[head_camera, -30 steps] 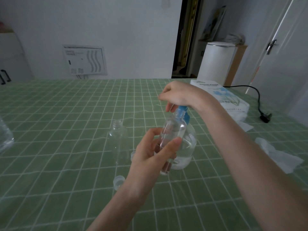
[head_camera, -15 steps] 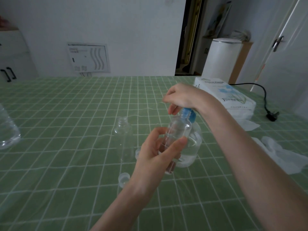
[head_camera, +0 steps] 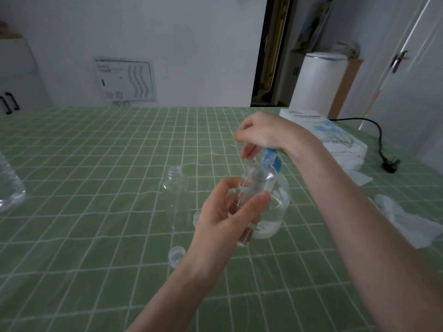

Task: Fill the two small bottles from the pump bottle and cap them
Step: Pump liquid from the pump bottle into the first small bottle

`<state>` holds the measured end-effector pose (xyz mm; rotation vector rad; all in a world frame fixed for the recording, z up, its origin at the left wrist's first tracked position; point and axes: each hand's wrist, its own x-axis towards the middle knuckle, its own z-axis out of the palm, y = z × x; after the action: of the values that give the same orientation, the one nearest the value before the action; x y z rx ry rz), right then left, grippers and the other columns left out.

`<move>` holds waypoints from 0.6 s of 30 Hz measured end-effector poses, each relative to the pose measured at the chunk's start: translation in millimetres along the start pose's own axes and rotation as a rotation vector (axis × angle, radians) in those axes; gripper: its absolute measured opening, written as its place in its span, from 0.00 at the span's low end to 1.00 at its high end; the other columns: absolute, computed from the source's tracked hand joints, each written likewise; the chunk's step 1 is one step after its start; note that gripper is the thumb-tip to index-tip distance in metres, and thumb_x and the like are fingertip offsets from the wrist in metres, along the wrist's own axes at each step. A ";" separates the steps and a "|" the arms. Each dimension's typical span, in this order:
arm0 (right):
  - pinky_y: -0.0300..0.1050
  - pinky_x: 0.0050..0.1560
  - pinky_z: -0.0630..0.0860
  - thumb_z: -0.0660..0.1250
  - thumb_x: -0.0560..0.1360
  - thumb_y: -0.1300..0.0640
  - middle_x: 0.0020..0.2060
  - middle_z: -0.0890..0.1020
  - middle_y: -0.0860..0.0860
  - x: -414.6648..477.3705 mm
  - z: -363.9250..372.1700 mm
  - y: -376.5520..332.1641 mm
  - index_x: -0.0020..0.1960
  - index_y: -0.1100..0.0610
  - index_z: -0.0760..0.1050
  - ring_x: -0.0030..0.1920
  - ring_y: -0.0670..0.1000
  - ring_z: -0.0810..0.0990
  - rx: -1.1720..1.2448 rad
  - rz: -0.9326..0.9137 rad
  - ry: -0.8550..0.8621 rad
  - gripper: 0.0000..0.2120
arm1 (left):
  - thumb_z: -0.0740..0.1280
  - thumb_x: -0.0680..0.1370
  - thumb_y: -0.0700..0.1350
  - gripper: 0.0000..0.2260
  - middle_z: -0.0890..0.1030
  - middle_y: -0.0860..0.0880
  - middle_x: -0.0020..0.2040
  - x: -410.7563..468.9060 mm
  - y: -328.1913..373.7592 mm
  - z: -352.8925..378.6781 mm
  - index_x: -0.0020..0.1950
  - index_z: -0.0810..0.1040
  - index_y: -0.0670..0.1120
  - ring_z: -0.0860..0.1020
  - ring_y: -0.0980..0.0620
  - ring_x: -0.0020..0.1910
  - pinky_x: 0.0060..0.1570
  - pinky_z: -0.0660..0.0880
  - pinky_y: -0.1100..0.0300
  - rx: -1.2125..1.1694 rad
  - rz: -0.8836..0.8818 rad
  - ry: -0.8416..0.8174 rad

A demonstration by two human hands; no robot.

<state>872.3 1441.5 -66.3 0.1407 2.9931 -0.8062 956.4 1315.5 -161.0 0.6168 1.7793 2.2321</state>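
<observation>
Nothing I can read cleanly from here. At two o'clock, the white tissue pack (head_camera: 335,137) carries a dark line of capital lettering along its top edge above a blue flower print, with finer print on its near side, all too blurred to make out. At eleven o'clock, the wall panel (head_camera: 124,80) shows small marks and wavy stripes, and no legible words or numbers.
</observation>
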 end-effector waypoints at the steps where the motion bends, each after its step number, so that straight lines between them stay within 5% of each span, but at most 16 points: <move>1: 0.51 0.62 0.74 0.61 0.79 0.55 0.42 0.86 0.53 0.2 1.3 1.0 0.60 0.65 0.76 0.53 0.57 0.83 0.005 0.005 0.000 0.17 | 0.69 0.68 0.53 0.12 0.81 0.43 0.40 -0.4 -0.4 0.0 0.49 0.77 0.50 0.74 0.49 0.36 0.29 0.70 0.65 0.001 -0.004 0.003; 7: 0.55 0.62 0.74 0.62 0.78 0.55 0.45 0.86 0.57 1.7 4.5 3.1 0.60 0.65 0.76 0.53 0.59 0.83 0.023 0.018 -0.002 0.17 | 0.69 0.68 0.54 0.12 0.82 0.46 0.40 -0.5 -2.8 -0.1 0.48 0.77 0.51 0.76 0.51 0.36 0.31 0.72 0.67 0.016 -0.011 0.007; 13: 0.48 0.54 0.77 0.61 0.78 0.55 0.45 0.85 0.57 1.4 -6.1 -1.3 0.61 0.64 0.75 0.51 0.57 0.84 -0.011 0.003 0.031 0.17 | 0.69 0.68 0.53 0.11 0.82 0.48 0.40 0.6 -0.5 1.2 0.48 0.77 0.53 0.76 0.51 0.36 0.31 0.72 0.67 0.007 0.013 -0.006; 18: 0.54 0.60 0.76 0.61 0.78 0.54 0.50 0.84 0.58 0.9 -3.7 -3.9 0.61 0.63 0.75 0.53 0.57 0.83 -0.050 0.006 0.002 0.16 | 0.69 0.68 0.53 0.10 0.82 0.50 0.39 1.8 0.6 0.7 0.48 0.78 0.53 0.76 0.51 0.36 0.31 0.72 0.65 -0.002 0.013 -0.006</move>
<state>871.0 1440.1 -61.2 0.1486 3.0101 -0.7303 955.1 1316.7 -160.1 0.6360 1.7753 2.2378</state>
